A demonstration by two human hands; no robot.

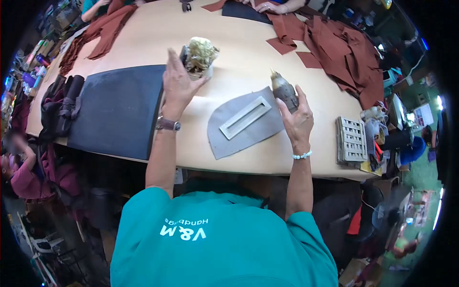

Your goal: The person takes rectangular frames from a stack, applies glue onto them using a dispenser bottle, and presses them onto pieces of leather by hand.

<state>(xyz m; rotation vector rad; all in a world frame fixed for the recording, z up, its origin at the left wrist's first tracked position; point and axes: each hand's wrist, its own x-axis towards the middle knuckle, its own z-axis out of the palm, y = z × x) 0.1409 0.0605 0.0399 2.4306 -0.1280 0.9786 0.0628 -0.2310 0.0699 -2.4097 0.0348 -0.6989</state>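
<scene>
My left hand [180, 86], a watch on its wrist, has its fingers spread beside a lumpy pot [201, 55] crusted with yellowish residue. The thumb reaches the pot's near side; whether it presses on it I cannot tell. My right hand [297, 119], with a beaded bracelet, has thumb and fingers on either side of a dark, stained bottle [285, 92] with a pale narrow tip, which leans up and left. Between the hands lies a grey rounded leather piece [220, 122]. On it rests a pale metal frame [245, 118] with a long slot.
A dark flat sheet [117, 110] lies at the left, beside dark rolled pieces [71, 98]. Brown leather pieces [339, 52] are heaped at the far right. Slotted pale plates [351, 138] stand near the right edge. Other people's hands [270, 6] are across the table [239, 43].
</scene>
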